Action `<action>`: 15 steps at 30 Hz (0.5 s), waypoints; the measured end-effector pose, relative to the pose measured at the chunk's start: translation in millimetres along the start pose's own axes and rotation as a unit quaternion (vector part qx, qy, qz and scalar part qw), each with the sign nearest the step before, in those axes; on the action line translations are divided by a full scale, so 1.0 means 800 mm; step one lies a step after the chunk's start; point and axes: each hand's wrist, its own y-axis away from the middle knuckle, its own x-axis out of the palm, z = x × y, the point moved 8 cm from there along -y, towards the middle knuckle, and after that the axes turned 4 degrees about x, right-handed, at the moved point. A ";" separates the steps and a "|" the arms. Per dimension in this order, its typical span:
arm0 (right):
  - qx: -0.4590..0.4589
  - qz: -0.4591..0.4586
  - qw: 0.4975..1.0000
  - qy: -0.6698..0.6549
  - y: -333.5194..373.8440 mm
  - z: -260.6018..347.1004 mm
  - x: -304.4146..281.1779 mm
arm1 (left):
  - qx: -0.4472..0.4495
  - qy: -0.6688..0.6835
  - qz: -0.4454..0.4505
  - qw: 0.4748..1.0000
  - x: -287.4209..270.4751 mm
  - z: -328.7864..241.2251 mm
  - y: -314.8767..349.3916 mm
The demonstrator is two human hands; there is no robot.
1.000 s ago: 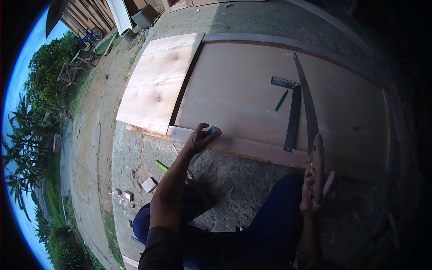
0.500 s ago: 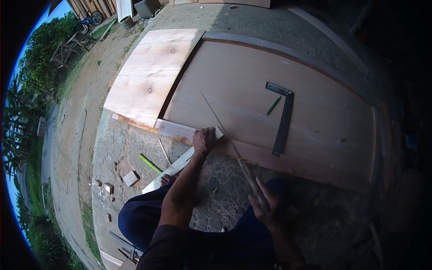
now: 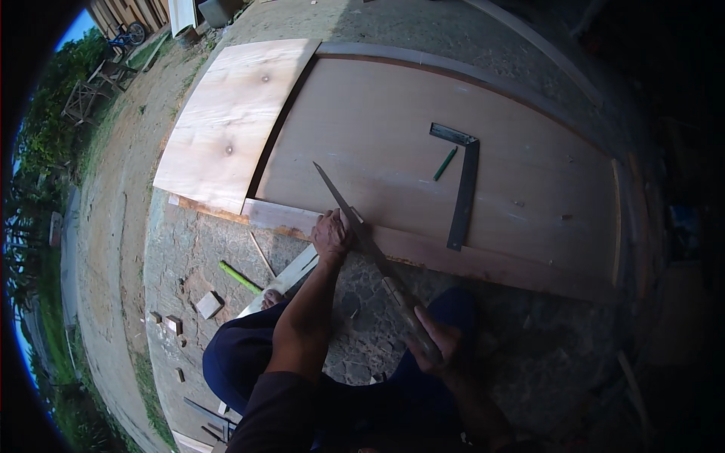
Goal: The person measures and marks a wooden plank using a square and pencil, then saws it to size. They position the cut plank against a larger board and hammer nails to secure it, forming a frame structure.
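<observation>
My right hand [image 3: 438, 340] is closed around the handle of a handsaw [image 3: 370, 245], its blade slanting up and left over the wooden panel. Close to the blade, my left hand [image 3: 332, 234] presses down on the upper end of a pale wooden strip [image 3: 298, 269], fingers wrapped over it. That end lies on the near edge rail of the panel [image 3: 370, 136]; the strip slopes down left past my foot [image 3: 272, 298]. Hand and blade cover the strip's tip, so I cannot tell whether the teeth touch it.
A try square [image 3: 466, 196] and a green pencil [image 3: 445, 164] lie on the panel. A plywood sheet [image 3: 234, 113] covers its left end. On the concrete are a bright green stick-like object [image 3: 239, 276], small wood blocks [image 3: 209, 305] and tools [image 3: 204, 411] at lower left.
The saw blade has turned from nearly edge-on to showing its broad side, and sits closer to my left hand. My left hand still holds the strip. The whole view has shifted slightly.
</observation>
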 end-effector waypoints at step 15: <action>0.028 0.021 0.999 -0.018 -0.012 0.009 -0.009 | 0.009 0.005 -0.009 1.000 0.003 -0.005 -0.001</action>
